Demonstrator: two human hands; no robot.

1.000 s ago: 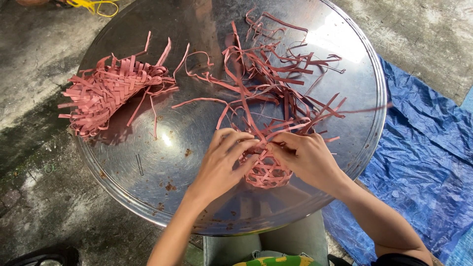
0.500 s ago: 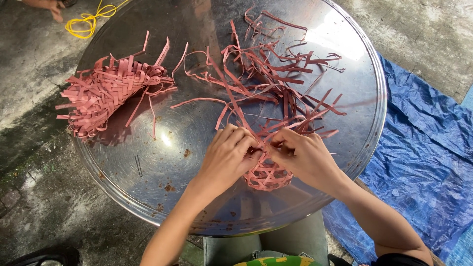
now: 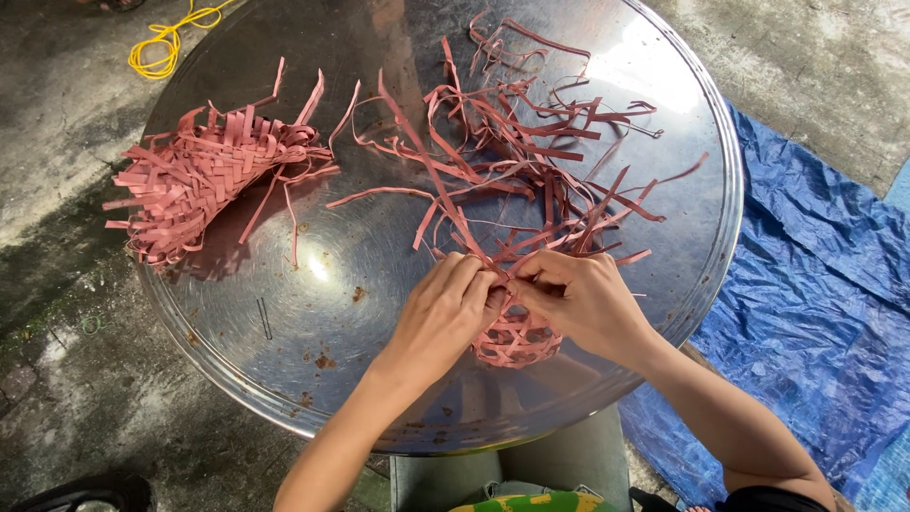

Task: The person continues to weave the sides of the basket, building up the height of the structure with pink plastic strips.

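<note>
My left hand (image 3: 445, 313) and my right hand (image 3: 583, 299) meet over a small woven pink piece (image 3: 512, 341) near the front of a round metal tray (image 3: 379, 379). Both pinch pink strips at its top, fingers closed on them. Long loose pink strips (image 3: 512, 142) fan out from the piece toward the tray's far side. A larger woven pink piece (image 3: 204, 180) with loose ends lies on the tray's left part, away from both hands.
The tray rests on a stand above a rough concrete floor (image 3: 57, 123). A blue tarp (image 3: 815, 284) lies on the ground to the right. A yellow cord (image 3: 171, 38) coils at the top left. Rust spots dot the tray.
Both hands stay on the small woven piece; the fingers have shifted slightly while working the strips. The view has drifted a little, showing more of the yellow cord.
</note>
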